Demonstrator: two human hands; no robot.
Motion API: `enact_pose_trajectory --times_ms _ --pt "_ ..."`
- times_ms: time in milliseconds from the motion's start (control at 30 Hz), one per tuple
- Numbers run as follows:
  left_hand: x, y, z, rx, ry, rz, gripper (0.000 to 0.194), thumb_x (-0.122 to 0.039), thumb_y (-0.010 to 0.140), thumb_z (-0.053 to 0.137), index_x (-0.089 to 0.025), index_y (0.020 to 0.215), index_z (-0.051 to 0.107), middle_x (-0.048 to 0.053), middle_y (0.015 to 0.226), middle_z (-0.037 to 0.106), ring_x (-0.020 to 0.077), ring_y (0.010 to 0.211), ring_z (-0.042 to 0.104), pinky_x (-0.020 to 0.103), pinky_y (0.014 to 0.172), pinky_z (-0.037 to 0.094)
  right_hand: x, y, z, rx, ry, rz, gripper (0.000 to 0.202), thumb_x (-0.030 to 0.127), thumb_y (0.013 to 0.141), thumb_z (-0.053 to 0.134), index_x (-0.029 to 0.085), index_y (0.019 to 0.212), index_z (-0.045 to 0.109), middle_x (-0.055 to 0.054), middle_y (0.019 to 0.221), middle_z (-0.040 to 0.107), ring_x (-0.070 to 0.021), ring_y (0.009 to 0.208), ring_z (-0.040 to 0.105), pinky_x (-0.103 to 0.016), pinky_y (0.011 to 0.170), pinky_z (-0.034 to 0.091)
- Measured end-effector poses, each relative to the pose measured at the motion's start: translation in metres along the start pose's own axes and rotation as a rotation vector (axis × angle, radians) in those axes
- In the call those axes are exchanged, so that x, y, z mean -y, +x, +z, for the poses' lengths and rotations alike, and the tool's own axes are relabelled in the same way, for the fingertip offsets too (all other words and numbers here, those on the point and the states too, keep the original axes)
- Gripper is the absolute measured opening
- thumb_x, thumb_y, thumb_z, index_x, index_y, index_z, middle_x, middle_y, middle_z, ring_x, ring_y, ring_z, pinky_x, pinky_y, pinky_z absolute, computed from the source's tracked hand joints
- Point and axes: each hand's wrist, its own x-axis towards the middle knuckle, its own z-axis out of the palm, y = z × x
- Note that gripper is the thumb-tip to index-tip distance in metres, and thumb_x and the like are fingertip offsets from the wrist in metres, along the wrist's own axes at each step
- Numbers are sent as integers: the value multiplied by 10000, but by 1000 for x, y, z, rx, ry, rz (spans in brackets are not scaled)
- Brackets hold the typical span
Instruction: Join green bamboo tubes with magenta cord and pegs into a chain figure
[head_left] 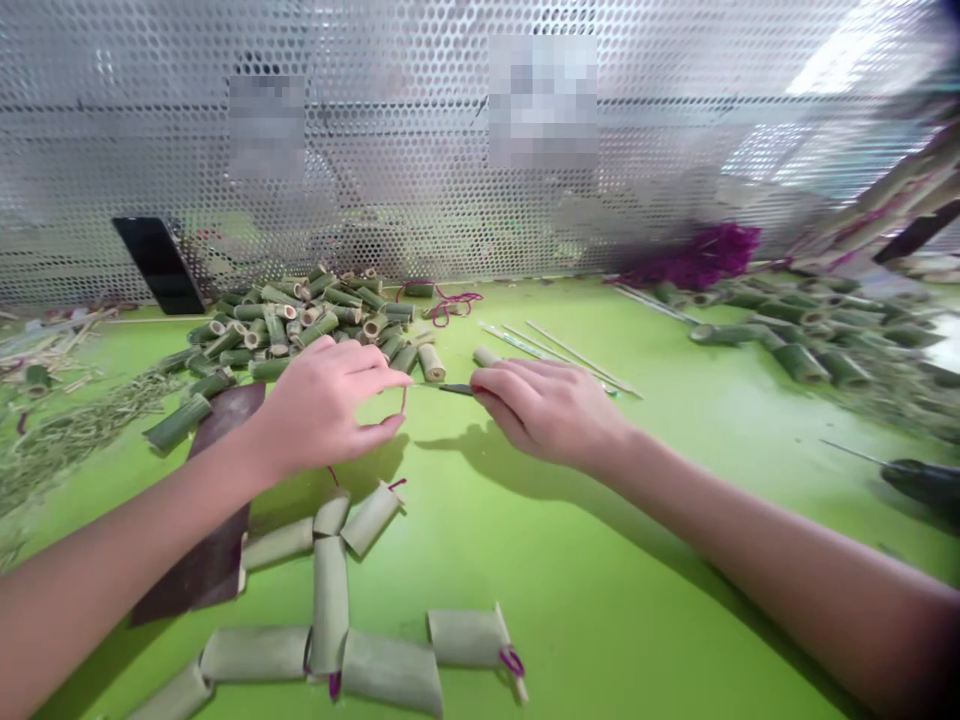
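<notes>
My left hand (330,405) hovers above the green table, thumb and index finger apart, with a thin reddish strand between their tips; its far end is too fine to follow. To its right, my right hand (551,405) is closed around a small tool with a dark pointed tip (456,389), aimed at the left hand. A short pale green tube (486,356) shows just beyond the right fingers. Below the hands lies a jointed figure of pale bamboo pieces (330,600), tied with purple cord (513,661).
A pile of cut bamboo tubes (322,315) lies behind the left hand, near a leaning phone (159,262). A brown sheet (199,540) is under the left forearm. Thin sticks (574,358), purple cord bundle (697,258), more bamboo (806,360) and a dark-handled pointed tool (919,482) lie rightward.
</notes>
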Motion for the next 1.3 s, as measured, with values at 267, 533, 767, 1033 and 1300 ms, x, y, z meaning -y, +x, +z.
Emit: enact_pose_trajectory --times_ms 267,533,767,1033,1300 --pt "3 -8 30 300 -340 -314 291 -352 850 684 -213 1077 801 41 872 697 215 821 630 328 741 481 6 0 1 110 26 -126 298 244 1060 395 175 963 668 -13 746 725 -150 633 631 -307 598 379" --pt "8 -10 35 334 -496 -439 304 -392 811 740 -244 1068 807 13 890 693 182 749 625 297 704 469 24 8 4 235 73 -90 259 214 1041 432 179 970 678 -11 767 715 -151 641 615 -305 612 352" --pt "5 -10 35 334 -507 -458 310 -407 821 721 -232 1064 801 24 909 686 218 862 626 339 783 462 24 6 9 226 86 -107 236 226 1050 451 178 965 666 5 728 680 -147 610 585 -308 603 356" --pt "3 -11 35 333 -510 -458 287 -377 817 724 -218 1044 800 24 893 687 220 874 613 344 775 456 22 3 8 206 96 -142 237 178 1041 433 163 1010 667 -2 747 684 -146 623 583 -301 604 387" --pt "7 -11 33 407 -499 -455 598 -478 705 827 -262 1252 720 11 923 641 223 840 602 338 736 462 20 3 12 245 102 -168 225 172 1041 431 158 1036 656 -14 754 687 -140 628 579 -285 609 385"
